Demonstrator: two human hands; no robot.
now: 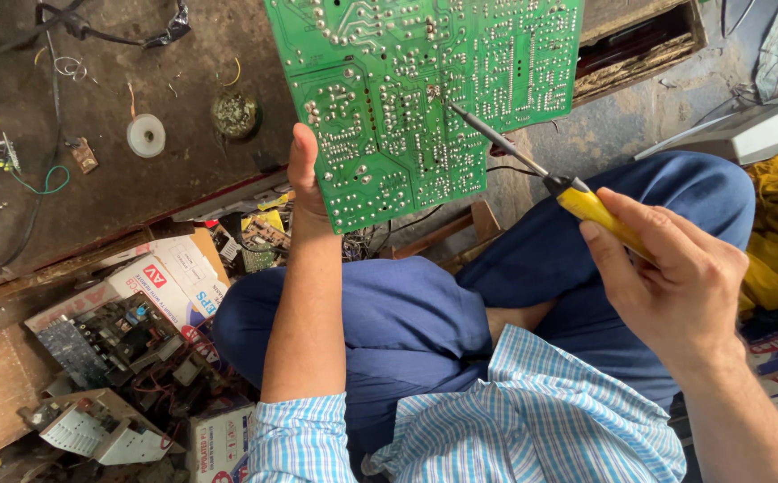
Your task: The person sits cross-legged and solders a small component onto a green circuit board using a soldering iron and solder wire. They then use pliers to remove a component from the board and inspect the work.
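Two hands are occupied: the green circuit board [425, 89] is gripped by the left hand [304, 174] at its 7 o'clock corner, while a yellow-handled soldering iron [541, 174] is held by the right hand [675, 286], tip touching the board.

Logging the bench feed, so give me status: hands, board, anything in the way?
Left hand grips green circuit board. Right hand holds yellow-handled soldering iron, tip on board. Nothing between them.

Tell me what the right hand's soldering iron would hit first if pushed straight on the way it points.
The right hand aims the yellow-handled soldering iron up and left; its tip already appears to rest on the solder side of the green circuit board held by the left hand, so the board comes first.
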